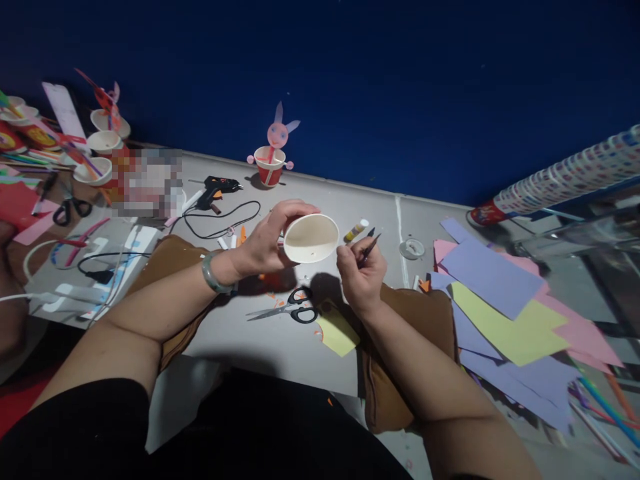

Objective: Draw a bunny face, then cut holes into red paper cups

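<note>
My left hand [273,237] is wrapped around a paper cup [313,239], tilted so that its pale inside and rim face me; a small dark spot shows inside. My right hand [363,267] is closed on a slim dark pen-like tool [369,251], its pointed tip just above the fingers. Whether it is a pen or a blade is not clear. A glue stick [356,231] with a white cap lies behind that hand. Black-handled scissors [290,310] lie slightly spread on the table below the cup, beside a yellow paper piece [340,331] and orange scraps.
A red cup with a pink rabbit figure [273,150] stands at the back by a black glue gun [217,190] and its cord. Left are a power strip [125,267] and decorated cups [103,143]. Right are coloured paper sheets [500,273] and a long cup stack [565,173].
</note>
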Demonstrator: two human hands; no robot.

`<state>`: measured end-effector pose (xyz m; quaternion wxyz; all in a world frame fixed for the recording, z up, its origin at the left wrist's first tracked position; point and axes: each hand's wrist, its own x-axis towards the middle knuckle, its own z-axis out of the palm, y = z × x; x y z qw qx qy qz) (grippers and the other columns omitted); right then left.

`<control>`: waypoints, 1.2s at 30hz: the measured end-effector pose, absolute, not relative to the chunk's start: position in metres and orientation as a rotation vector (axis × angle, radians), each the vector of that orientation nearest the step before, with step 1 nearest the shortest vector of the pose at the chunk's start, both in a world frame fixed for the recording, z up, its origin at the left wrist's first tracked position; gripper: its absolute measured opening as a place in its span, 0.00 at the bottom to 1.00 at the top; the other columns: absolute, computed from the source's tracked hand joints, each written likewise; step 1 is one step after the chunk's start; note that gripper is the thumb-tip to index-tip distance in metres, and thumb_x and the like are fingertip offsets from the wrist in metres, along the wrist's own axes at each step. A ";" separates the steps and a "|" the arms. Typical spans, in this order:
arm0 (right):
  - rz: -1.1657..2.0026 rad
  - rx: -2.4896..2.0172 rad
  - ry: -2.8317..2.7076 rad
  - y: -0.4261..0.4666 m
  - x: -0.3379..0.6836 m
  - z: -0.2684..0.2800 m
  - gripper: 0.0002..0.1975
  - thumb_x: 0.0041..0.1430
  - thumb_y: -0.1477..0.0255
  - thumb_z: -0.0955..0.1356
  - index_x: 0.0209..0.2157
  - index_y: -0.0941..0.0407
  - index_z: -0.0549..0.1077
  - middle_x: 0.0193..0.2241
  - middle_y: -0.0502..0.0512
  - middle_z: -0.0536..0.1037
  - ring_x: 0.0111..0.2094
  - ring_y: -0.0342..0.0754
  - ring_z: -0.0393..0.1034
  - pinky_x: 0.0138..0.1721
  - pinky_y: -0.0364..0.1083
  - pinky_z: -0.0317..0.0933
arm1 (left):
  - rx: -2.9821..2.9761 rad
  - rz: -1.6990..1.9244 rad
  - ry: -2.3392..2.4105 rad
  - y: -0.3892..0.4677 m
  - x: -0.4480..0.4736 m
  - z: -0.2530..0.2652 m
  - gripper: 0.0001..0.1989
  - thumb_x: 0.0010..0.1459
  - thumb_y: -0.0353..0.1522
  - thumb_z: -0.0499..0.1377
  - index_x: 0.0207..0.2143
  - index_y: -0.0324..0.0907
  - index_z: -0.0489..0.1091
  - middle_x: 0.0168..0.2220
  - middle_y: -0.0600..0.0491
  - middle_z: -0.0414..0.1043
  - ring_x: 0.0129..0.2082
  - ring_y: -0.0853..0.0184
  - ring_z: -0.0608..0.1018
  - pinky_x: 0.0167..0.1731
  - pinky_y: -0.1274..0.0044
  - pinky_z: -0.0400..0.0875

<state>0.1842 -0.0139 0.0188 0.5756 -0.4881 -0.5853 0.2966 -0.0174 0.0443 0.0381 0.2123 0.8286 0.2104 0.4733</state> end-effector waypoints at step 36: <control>0.641 -1.055 -1.567 -0.006 0.184 0.016 0.24 0.49 0.67 0.74 0.31 0.51 0.52 0.33 0.49 0.68 0.32 0.45 0.61 0.34 0.47 0.58 | 2.269 1.195 0.677 0.031 -0.018 0.058 0.09 0.52 0.30 0.65 0.37 0.43 0.73 0.58 0.42 0.66 0.60 0.57 0.71 0.59 0.61 0.67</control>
